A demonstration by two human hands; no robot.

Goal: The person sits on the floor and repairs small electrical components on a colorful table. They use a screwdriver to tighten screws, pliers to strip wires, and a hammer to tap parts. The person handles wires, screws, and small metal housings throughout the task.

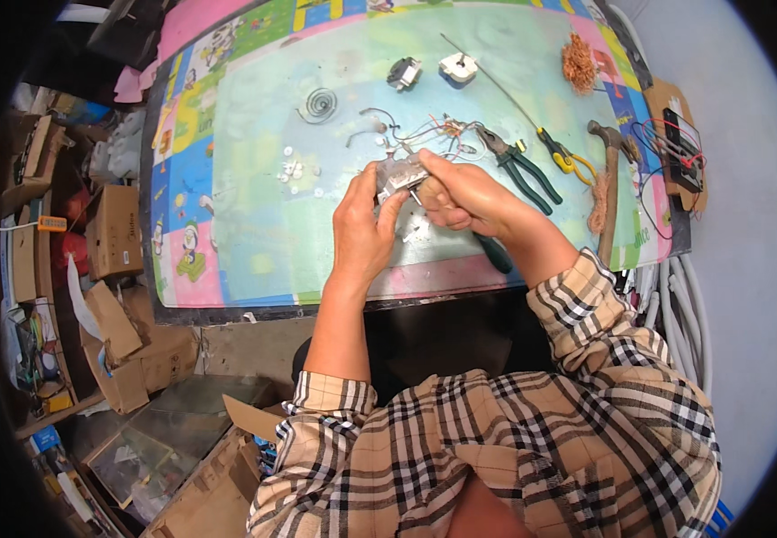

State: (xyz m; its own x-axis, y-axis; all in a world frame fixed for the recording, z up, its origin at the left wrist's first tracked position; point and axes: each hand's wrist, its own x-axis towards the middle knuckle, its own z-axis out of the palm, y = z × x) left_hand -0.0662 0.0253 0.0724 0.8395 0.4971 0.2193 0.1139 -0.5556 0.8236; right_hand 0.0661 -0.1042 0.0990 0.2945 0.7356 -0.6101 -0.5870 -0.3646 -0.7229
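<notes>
Both hands meet over the near middle of the table around a small grey metal part point(397, 176), boxy in shape. My left hand point(363, 226) grips its left side, thumb and fingers closed on it. My right hand point(467, 194) has its thumb on the part's right end, the other fingers curled beneath; whether they hold anything else is hidden. A dark green handle point(493, 254) shows below my right wrist, its other end covered. Just beyond the part lie thin loose wires point(447, 128). Green-handled pliers point(521, 166) rest beside my right forearm.
A coiled spring point(319, 105), small white pieces point(293, 169) and two small components point(403, 73) lie farther off. At right are yellow-and-black handles point(569, 160), a hammer point(610, 179), copper wire point(578, 65) and a black meter point(682, 152) with leads. Cardboard boxes point(116, 231) stand left.
</notes>
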